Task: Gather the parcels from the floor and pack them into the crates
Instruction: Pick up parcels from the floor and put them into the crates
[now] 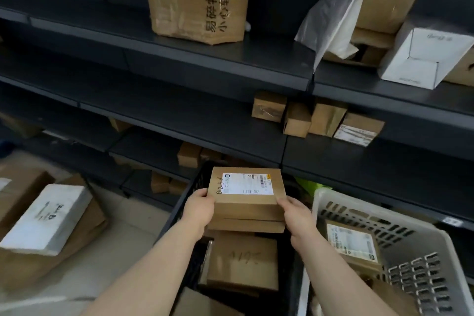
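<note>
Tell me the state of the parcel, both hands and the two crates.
Labelled brown cardboard parcel: held by both hands over the black plastic crate.
Left hand: grips the parcel's left side.
Right hand: grips its right side.
Black plastic crate: holds brown boxes.
Grey slotted plastic crate: holds a labelled box.

Brown carton (197, 0) on shelf (102, 33): printed 易碎物品 小心轻放. Parcel (246, 209) I hold: white barcode label (246, 183), print too small to read, pen scrawl illegible. Box (242, 261) beneath: faint handwriting, roughly "A19".
</note>
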`<state>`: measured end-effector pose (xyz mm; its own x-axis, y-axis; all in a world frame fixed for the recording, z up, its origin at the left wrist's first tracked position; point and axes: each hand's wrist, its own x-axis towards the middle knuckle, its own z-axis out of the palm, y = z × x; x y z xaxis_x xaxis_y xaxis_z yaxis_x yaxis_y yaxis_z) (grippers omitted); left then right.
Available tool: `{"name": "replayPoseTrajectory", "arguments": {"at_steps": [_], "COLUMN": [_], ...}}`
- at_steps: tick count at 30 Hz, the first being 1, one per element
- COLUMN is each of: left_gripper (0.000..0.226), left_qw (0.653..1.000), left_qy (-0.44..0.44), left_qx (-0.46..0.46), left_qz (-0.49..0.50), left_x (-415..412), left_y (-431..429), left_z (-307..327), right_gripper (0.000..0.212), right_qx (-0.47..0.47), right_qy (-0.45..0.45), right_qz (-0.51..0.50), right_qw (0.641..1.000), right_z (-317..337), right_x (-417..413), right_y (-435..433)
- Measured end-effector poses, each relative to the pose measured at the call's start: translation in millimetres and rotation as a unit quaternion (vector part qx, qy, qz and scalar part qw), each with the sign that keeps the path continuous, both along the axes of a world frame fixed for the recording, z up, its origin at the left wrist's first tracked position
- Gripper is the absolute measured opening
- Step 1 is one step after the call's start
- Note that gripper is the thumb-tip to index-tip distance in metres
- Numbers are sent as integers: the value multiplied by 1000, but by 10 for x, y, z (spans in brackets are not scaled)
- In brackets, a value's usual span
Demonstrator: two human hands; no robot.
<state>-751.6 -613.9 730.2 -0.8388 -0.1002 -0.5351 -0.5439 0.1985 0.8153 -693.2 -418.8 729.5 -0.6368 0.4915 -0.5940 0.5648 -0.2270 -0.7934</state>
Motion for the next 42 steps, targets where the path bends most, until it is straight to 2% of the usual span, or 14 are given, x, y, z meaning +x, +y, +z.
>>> {"name": "replayPoseTrajectory", "arguments": {"at_steps": [8,12,16,19,24,28,31,34,38,42], "left_gripper": [52,58,35,20,30,24,16,27,18,20], "left_qw": [991,986,989,987,981,968,950,931,908,887], "left_qy": [-86,-113,-96,-70,-21,2,25,40,43,12], "left_qx": [-13,12,33,48,68,82,98,105,116,125], "left_qz": [-100,-122,-109,-133,-180,-237,-294,-348,-399,-445], "left_x": [-298,-268,-157,12,369,792,1270,1888,2869,3884], "left_y": [-41,-101,-71,28,303,703,1097,1532,2103,2598], "left_z": [-298,-384,-288,-95,244,514,699,822,874,831], "right_gripper": [35,40,44,39,33,32,24,14,20,20], "right_qx": [-5,-15,1,25,56,72,64,69,81,90], "right_qy": [-54,-44,-27,-3,39,66,76,95,97,89], "right_qz": [39,21,-22,-44,-88,-123,-172,-223,-290,-343], "right_qw": [998,999,999,999,994,988,980,968,949,931], "right_z": [-446,-649,-549,-170,248,438,589,716,769,772], "right_x": [-151,-34,110,260,712,1280,1875,2593,3690,4819], "right_y": [-142,-192,-235,-337,-264,-12,287,598,1042,1344]}}
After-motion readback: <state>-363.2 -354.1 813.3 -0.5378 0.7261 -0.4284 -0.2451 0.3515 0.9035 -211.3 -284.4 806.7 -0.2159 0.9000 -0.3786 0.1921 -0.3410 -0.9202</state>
